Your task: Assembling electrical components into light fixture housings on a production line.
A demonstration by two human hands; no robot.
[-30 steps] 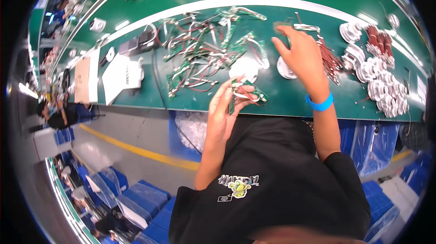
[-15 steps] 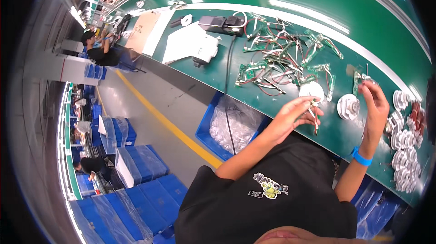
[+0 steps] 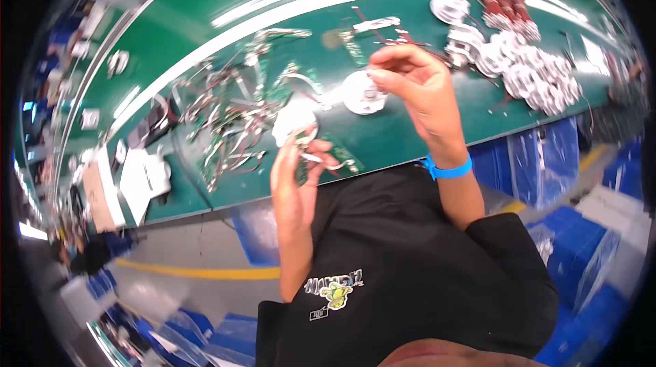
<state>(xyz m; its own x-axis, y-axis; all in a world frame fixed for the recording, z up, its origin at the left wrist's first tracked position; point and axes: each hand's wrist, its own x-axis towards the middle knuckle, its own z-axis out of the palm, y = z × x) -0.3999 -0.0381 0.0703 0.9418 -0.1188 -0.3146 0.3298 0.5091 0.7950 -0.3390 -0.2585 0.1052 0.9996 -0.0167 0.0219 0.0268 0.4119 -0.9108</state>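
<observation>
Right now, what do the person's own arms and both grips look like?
The left grip and right grip are five-fingered, ungloved hands. Short, plain black sleeves leave both forearms uncovered. A bright blue wristband circles the right wrist, with a small piece sticking out at its side; whether a cord is attached, I cannot tell.

You're in black T-shirt [image 3: 410,264], short sleeves [image 3: 514,247], yellow-green cartoon figure [image 3: 335,295] bright on front, bold lettering [image 3: 334,283] running just beside it, little outlined box [image 3: 318,314] close by, and there, vivid blue band [image 3: 452,171] circling your right wrist [image 3: 447,152], loose end sticking out
</observation>
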